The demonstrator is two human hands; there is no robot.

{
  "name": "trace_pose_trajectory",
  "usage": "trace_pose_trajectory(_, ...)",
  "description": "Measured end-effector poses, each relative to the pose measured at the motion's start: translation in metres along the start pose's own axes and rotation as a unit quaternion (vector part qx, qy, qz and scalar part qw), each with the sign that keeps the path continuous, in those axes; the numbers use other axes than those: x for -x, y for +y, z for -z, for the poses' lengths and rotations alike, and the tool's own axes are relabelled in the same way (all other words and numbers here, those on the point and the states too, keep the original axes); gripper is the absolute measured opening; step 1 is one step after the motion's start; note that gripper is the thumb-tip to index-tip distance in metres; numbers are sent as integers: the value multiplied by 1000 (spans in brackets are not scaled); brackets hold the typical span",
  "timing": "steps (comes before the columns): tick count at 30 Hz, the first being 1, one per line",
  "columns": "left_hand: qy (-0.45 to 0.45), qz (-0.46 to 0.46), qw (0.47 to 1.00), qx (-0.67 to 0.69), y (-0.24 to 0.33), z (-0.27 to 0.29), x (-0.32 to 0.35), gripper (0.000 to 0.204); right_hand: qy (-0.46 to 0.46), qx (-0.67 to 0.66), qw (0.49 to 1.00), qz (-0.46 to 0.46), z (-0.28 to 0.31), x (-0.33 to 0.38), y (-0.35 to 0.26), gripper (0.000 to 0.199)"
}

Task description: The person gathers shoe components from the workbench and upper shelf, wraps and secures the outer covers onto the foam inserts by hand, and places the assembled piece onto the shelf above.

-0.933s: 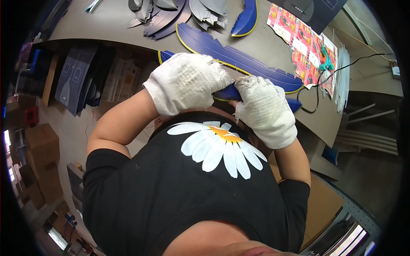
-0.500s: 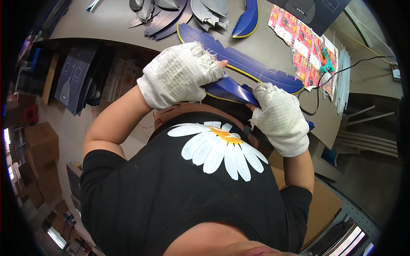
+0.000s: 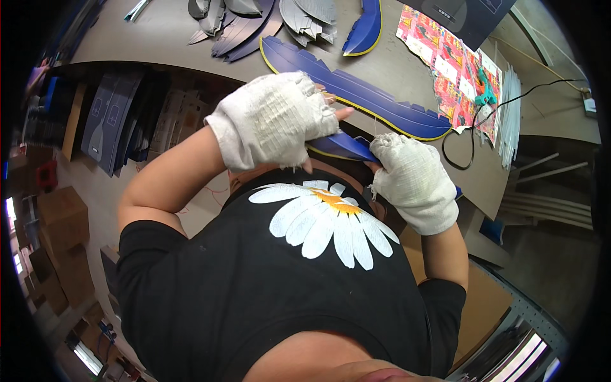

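Both my hands wear white, fingerless cloth gloves. In front of my waist is a curved blue strip with a yellow edge (image 3: 347,148). My left hand (image 3: 277,120) is closed on its left part, with a fingertip sticking out over it and the thumb below. My right hand (image 3: 415,183) pinches the strip toward its other side; the glove hides much of that end. Just beyond my hands, a similar blue strip with yellow edging and notched flaps (image 3: 356,88) lies on the grey table (image 3: 388,63).
Grey curved flap pieces (image 3: 245,32) are heaped at the back, beside another blue strip (image 3: 364,28). To the right lie patterned red paper (image 3: 439,54), teal-handled cutters (image 3: 485,92), a black cord (image 3: 474,143) and pale thin strips (image 3: 510,118). Dark printed sheets (image 3: 111,121) stand below the table at left.
My left hand has shifted slightly right and down along the strip, its fingers more extended. Less of the held strip shows between my hands, and its surface has turned.
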State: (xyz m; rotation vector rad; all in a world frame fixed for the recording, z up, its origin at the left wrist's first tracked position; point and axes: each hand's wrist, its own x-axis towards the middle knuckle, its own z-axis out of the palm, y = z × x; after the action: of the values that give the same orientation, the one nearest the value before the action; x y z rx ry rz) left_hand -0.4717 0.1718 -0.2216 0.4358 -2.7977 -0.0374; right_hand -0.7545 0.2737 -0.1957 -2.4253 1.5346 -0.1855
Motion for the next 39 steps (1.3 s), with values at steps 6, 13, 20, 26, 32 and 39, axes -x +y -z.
trace_pose_trajectory(6, 48, 24, 996, 72, 22, -4, -10, 82, 42, -48, 998, 11, -9, -4, -2, 16)
trace_pose_trajectory(13, -43, -24, 993, 104, 13, 7, -12, 88, 30, -85, 994, 64, -4, -5, -1, 15)
trace_pose_trajectory(20, -11, 10, 983, 181, 27, 10, -19, 102, 27, -28, 999, 35, -4, -4, -5, 33)
trace_pose_trajectory(26, 4, 55, 983, 178, 7, 23, -18, 95, 152, 136, 974, -100, 19, 4, -3, 62)
trace_pose_trajectory(32, 1, 94, 948, 304, 13, 69, -32, 89, 174, 66, 982, -39, 52, 4, 9, 56)
trace_pose_trajectory(39, 88, 44, 937, 335, 19, 82, -40, 102, 238, -68, 965, 82, 77, 5, 19, 96)
